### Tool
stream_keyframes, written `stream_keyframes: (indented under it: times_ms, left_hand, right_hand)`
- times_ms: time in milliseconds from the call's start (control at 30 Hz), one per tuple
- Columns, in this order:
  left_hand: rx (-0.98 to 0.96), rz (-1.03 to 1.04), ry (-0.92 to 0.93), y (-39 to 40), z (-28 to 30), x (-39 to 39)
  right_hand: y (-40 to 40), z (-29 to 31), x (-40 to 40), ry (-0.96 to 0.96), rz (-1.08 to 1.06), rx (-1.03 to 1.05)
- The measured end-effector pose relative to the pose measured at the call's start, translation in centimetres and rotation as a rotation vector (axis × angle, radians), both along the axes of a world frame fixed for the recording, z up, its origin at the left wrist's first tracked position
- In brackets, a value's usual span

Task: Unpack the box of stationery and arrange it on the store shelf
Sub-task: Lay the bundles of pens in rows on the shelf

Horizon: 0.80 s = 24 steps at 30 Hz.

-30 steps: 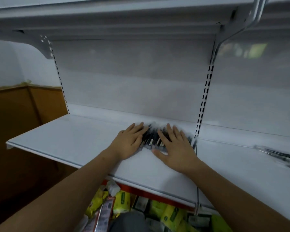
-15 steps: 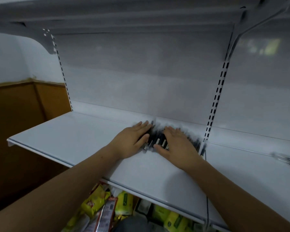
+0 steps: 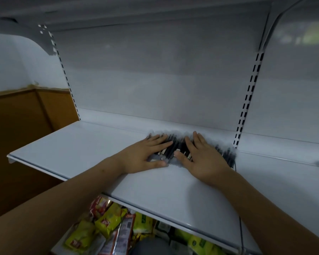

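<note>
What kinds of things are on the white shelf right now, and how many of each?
Bare hands lying flat on the pens: 2, left hand and right hand
Row of dark pens: 1 row; single pens too blurred to count
White metal shelf: 1
Total: 4

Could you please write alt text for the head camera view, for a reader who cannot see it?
Two bare hands, left hand and right hand, lie flat with fingers spread on a row of dark pens at the back of a white store shelf. Yellow snack packets sit on the level below.
</note>
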<state>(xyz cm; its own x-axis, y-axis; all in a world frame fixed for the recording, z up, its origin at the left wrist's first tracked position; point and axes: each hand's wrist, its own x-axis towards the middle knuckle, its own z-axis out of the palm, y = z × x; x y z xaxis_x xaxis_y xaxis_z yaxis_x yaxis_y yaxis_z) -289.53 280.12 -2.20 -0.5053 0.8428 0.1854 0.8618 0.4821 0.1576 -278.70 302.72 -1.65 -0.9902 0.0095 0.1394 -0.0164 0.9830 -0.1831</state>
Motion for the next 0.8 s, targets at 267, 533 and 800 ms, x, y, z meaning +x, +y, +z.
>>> stream_keyframes:
  times_ms: [267, 533, 800]
  left_hand:
    - [0.065, 0.037, -0.083, 0.6, 0.0, -0.2]
    - [0.057, 0.121, -0.115, 0.5, 0.2, 0.7]
    - [0.148, 0.217, -0.211, 0.2, -0.9, -0.2]
  right_hand:
    - [0.3, 0.1, 0.2, -0.015, 0.026, 0.063]
    - [0.1, 0.5, 0.5, -0.046, 0.095, 0.025]
    - [7.2, 1.1, 7.9, -0.07, -0.176, -0.234]
